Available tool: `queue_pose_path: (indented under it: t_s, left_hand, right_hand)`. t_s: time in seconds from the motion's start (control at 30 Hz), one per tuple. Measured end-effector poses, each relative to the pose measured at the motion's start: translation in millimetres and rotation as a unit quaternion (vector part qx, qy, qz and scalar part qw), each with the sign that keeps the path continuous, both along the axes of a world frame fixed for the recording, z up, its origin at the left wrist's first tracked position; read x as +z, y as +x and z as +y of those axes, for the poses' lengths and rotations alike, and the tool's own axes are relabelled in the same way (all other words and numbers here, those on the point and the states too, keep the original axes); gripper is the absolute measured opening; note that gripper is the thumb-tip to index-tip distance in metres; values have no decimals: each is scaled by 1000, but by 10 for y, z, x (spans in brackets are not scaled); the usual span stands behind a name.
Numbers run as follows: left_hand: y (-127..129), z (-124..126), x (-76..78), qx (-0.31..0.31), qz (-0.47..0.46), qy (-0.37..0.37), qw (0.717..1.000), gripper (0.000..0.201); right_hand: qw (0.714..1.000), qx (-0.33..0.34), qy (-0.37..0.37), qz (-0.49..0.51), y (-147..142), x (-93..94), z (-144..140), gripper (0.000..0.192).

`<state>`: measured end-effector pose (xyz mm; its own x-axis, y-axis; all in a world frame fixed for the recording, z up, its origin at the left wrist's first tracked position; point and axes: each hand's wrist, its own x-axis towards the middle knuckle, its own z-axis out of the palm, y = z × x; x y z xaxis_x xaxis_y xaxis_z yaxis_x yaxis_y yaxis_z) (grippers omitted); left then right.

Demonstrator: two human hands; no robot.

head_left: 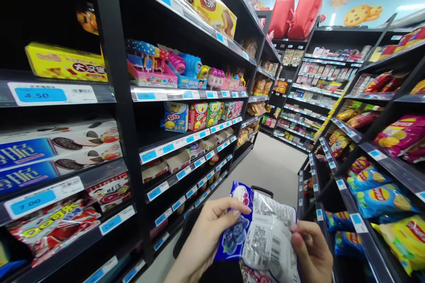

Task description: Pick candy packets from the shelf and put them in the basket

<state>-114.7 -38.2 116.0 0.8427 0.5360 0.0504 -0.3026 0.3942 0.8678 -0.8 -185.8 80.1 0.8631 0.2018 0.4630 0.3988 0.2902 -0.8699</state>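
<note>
- While I watched from the aisle, the person's left hand (212, 225) gripped a blue packet (232, 243) printed with blueberries, its fingertips pressed near the upper end.
- The right hand (312, 247) pinched the far edge of a pale, barcoded wrapper (272, 241), thumb against fingers.
- Blue and pale lay against each other; whether they were two packets or one, I couldn't tell.
- Both were held low in front of the body, with a reddish packet (252, 274) partly showing underneath and a black handle (262, 190) just beyond.
- Slippery film looked the likeliest trouble to me: had the left fingertips eased, the blue packet could have slid away towards the pale floor (282, 152).
- A hard pull from both sides, I judged, could have strained a seam and split it.
- Dipping the wrapper forward might have snagged it on the handle.
- On the right, a yellow chip bag (403, 243) lay close to the shelf edge; a careless swing of that elbow could have knocked it down.
</note>
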Motion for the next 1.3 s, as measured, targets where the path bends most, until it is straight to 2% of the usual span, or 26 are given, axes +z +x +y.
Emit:
queue_pose_path:
  t_s: [0.07, 0.17, 0.27, 0.33, 0.43, 0.57, 0.67, 0.73, 0.83, 0.97, 1.13, 1.3]
  left_hand:
    - [6, -7, 9, -38, -9, -79, 996, 16]
    - [7, -27, 32, -91, -53, -152, 983, 24]
    - [17, -55, 53, -151, -115, -194, 963, 42]
    - [30, -75, 63, -158, -128, -191, 960, 49]
    - [43, -80, 63, -109, -92, -125, 982, 39]
    - [30, -22, 18, -39, -7, 47, 998, 34]
    - [-9, 21, -13, 44, 105, 195, 974, 34]
    - [-39, 39, -11, 81, 149, 268, 948, 43]
    - [-64, 68, 11, 114, 126, 338, 926, 47]
    - [-38, 100, 10, 145, 80, 364, 916, 44]
    - [26, 85, -37, 142, 58, 305, 940, 41]
    - [43, 71, -28, 143, 57, 282, 947, 41]
  right_hand:
    - [1000, -7, 4, 0, -1, -6, -5, 33]
    - [1000, -15, 0, 12, -21, 1, -21, 31]
    - [1000, 19, 12, 15, -45, 8, -20, 35]
    - [999, 33, 23, -12, -50, 2, -1, 40]
    - [998, -11, 16, -62, -30, -32, 30, 36]
    - [992, -93, 13, -88, 33, -119, 21, 24]
    - [987, -152, -3, -50, 80, -172, -16, 30]
    - [989, -143, -13, -21, 99, -181, -38, 36]
    - [994, -100, -31, 19, 104, -169, -52, 38]
    - [995, -53, -26, 75, 82, -157, -41, 38]
    - [991, 16, -29, 133, 48, -128, -19, 39]
    - [987, 39, -18, 154, 25, -87, 3, 40]
